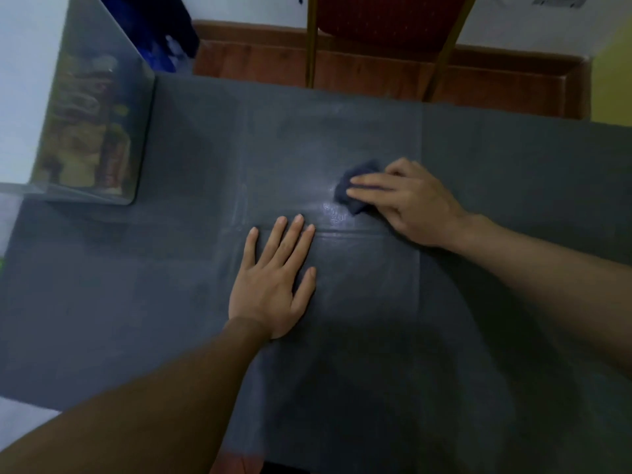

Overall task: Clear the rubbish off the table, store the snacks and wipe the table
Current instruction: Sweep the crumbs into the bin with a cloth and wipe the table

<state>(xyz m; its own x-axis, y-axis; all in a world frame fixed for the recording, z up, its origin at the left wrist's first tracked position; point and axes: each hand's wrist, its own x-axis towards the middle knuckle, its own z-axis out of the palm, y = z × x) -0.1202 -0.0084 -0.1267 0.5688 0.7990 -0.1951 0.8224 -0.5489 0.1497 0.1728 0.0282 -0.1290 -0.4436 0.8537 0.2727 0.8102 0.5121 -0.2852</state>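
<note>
A dark grey table [171, 302] fills most of the view. My right hand [410, 203] lies on a crumpled dark blue cloth [352, 196] near the table's middle, fingers stretched out over it and pressing it down. A faint wet sheen shows on the surface just left of and below the cloth. My left hand [277, 278] rests flat on the table, fingers straight and spread, a little nearer to me than the cloth. At the far left stands a clear plastic box [92, 131] with several snack packets inside.
A red chair [386, 25] with gold legs stands behind the table's far edge, on a brown wooden floor. A dark blue bag [164, 35] lies beyond the box. A yellow object [612, 80] shows at the right edge.
</note>
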